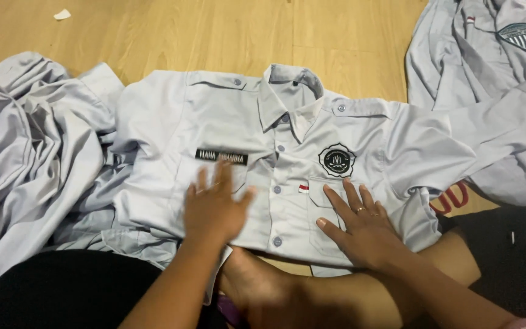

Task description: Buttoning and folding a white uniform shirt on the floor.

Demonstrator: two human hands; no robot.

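1. At the far left a heap of pale grey cloth (25,152) lies crumpled on the wooden floor (214,30), its folds running under the sleeve of the shirt beside it. A small white scrap (62,14) sits on the boards near the top left corner.
2. In the middle a light grey uniform shirt (263,146) is spread face up on the floor, buttoned, collar pointing away from the person, its hem lying over the person's bare foot (257,283).
3. The left hand (214,207) lies flat on the shirt's front, just below a black name strip (221,156). Its fingers (222,176) are spread and released, grasping nothing; the hand looks blurred.
4. Down the centre runs the row of buttons (277,189), between the two hands.
5. The right hand (360,228) presses palm down on the chest pocket (327,213), fingers (351,201) straight and released, holding nothing. A ring (360,209) shows on one finger. Just above sits a round black badge (336,160), with a small red and white patch (304,188) beside the pocket.
6. At the upper right a second grey shirt (470,61) with a shield-shaped badge (518,35) lies on the floor, touching the spread shirt's sleeve.
7. The person's legs in black cloth (62,286) frame the bottom edge.
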